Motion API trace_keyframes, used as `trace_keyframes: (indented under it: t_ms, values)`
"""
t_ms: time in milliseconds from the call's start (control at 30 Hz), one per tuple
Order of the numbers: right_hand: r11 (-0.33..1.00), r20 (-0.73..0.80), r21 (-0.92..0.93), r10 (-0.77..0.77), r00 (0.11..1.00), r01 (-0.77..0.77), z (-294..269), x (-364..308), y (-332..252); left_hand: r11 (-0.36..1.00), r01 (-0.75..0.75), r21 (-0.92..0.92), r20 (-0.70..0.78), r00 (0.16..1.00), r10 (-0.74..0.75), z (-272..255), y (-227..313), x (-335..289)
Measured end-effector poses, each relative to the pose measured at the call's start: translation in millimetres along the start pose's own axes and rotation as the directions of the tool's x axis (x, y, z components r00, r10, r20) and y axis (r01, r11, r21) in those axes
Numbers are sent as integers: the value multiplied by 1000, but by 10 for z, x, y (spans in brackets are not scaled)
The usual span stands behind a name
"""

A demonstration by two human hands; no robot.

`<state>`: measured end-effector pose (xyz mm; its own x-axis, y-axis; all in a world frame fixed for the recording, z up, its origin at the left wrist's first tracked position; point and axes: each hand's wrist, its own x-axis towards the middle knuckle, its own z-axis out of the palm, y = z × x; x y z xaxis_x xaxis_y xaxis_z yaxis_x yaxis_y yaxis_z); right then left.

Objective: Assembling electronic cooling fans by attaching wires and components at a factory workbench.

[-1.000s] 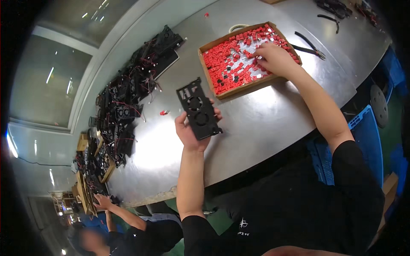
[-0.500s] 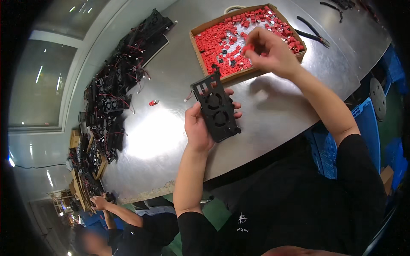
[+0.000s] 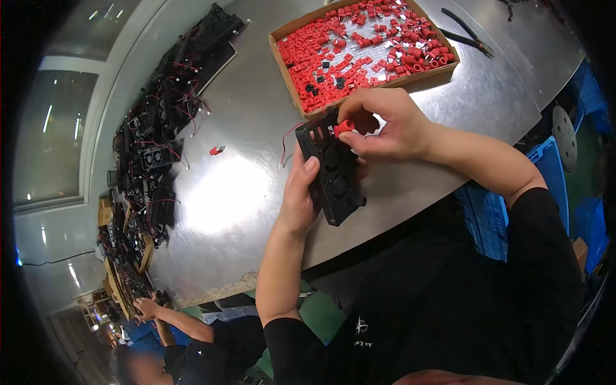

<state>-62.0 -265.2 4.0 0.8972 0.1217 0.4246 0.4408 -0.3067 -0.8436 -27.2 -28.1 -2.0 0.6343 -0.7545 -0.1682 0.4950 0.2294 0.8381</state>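
My left hand (image 3: 301,189) grips a black plastic panel (image 3: 337,179) with two round fan openings, tilted above the metal table. A thin red wire (image 3: 284,144) with a white plug hangs beside it. Between thumb and forefinger, my right hand (image 3: 388,125) pinches a red cylindrical connector (image 3: 343,128) against the panel's far end, by its rectangular slots. Whether the connector sits inside a slot, I cannot tell. Just beyond my hands stands a shallow cardboard box (image 3: 292,96) holding many red connectors and flat red pieces, with a few black ones.
Black fan assemblies with wires (image 3: 160,154) are heaped along the table's left side. One loose red connector (image 3: 217,151) lies on the metal table (image 3: 250,96). Pliers (image 3: 468,35) rest right of the box. A co-worker's hand (image 3: 146,308) is at the lower left; a blue crate (image 3: 545,167) stands at right.
My right hand has come from over the box down to the panel, bringing the red connector against it. My left hand has turned the panel to a steeper tilt.
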Motion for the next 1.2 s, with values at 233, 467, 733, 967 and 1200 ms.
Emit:
trace_keyframes:
  t_ms: [233, 467, 733, 967, 1200]
  values:
    - [991, 34, 118, 61, 998, -65, -42, 34, 97, 994, -33, 104, -6, 999, 34, 37, -17, 6]
    - [938, 19, 310, 157, 987, -155, -1, 18, 52, 981, -126, 147, 0, 992, 128, 19, -11, 35]
    - [950, 53, 272, 145, 988, -154, 66, -50, 69, 963, -158, 220, -24, 986, 167, 66, -50, 47]
    - [983, 32, 184, -7, 999, 1, 48, -58, 100, 963, -165, 215, -50, 982, 180, 73, -14, 11]
    - [990, 38, 140, -3, 999, -3, 135, -91, 147, 940, -152, 305, -46, 984, 174, 32, -71, -15]
